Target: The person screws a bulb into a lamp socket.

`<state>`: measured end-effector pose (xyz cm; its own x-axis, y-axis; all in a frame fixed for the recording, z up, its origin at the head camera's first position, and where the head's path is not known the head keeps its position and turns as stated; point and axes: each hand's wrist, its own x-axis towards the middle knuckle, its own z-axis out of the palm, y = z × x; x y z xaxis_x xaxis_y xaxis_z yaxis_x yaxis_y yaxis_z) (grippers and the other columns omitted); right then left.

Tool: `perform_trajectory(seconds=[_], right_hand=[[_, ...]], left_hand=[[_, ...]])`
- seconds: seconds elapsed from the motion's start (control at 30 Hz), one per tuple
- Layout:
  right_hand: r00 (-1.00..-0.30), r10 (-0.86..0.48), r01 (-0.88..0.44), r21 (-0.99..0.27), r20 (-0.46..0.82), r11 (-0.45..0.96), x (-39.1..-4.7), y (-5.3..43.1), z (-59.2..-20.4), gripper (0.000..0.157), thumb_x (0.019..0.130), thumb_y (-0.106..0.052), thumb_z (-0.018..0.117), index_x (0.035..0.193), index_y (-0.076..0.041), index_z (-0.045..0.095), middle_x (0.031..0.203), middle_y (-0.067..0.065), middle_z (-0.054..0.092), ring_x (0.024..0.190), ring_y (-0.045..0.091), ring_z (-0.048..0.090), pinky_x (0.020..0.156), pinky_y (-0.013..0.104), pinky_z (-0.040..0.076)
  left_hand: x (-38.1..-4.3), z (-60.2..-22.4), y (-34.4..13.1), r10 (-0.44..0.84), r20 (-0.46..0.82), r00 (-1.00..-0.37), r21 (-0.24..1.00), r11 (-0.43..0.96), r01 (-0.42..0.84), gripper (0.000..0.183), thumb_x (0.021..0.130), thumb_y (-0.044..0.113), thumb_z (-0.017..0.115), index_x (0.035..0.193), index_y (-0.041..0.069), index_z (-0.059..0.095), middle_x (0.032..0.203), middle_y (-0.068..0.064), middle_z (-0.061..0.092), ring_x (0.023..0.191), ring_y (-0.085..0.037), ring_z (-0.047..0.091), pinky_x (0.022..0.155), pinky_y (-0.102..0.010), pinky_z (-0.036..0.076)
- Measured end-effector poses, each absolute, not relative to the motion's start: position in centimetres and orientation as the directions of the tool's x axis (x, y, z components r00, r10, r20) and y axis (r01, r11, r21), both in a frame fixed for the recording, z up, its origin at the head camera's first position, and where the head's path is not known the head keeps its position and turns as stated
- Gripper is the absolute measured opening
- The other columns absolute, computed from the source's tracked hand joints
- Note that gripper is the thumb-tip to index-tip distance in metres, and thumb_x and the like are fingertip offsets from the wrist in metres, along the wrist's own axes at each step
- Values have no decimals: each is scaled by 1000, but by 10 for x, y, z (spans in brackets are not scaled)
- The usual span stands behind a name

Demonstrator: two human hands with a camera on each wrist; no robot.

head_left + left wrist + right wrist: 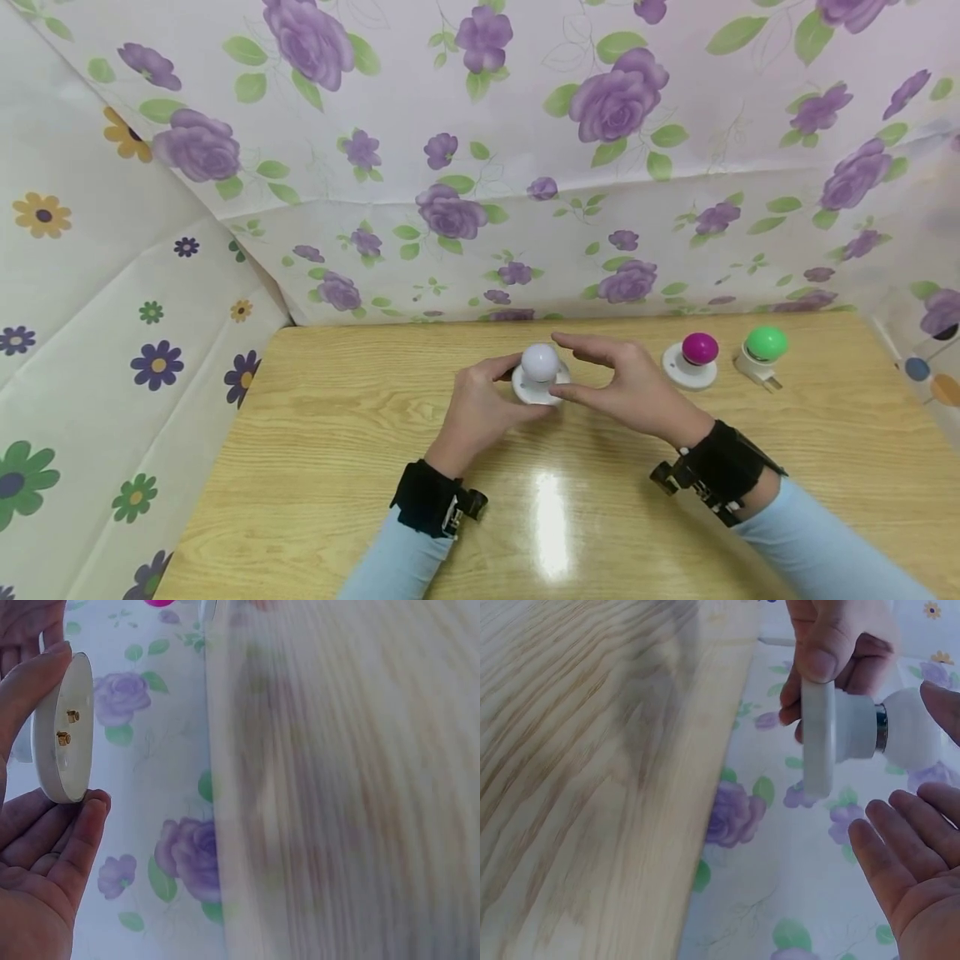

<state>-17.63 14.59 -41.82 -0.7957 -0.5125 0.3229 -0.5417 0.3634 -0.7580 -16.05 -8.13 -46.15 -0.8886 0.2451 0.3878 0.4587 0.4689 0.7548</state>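
My left hand (483, 406) grips the rim of a round white lamp socket base (517, 388), thumb on the near side and fingers on the far side. A white light bulb (540, 362) sits in the socket, with a silver metal band showing between them in the right wrist view. Two brass screws (67, 727) show on the underside of the base, which is lifted off the table. Close by on the right, my right hand (630, 387) spreads its thumb and straight fingers around the bulb, the thumb overlapping it in the right wrist view.
To the right on the wooden table (322, 442) stand a magenta bulb (701, 348) in a round white socket and a green bulb (767, 342) in a white plug-in socket with metal prongs. A flowered cloth (450, 267) hangs behind the table.
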Motion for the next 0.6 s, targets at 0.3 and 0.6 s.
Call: perform_trajectory(seconds=[0.3,0.6], right_hand=[[-799,-523,-549,-714,297,434,-182,156,-429,63,79,-41,72,135,-23,49,133,-6,48,120,14,45,94,36,40],[-802,-555,-523,-706,220,477,-184,154,-439,71,76,-46,73,137,-21,47,137,-7,43,124,14,40,97,39,37]], left_hand=[[-167,-459,-89,213,471,-856,725,460,513,65,60,36,86,117,15,63,109,6,62,96,-8,59,79,-32,49],[-166,-461,-87,235,453,-860,743,434,510,68,58,32,87,119,18,61,111,9,61,96,-8,58,80,-26,48]])
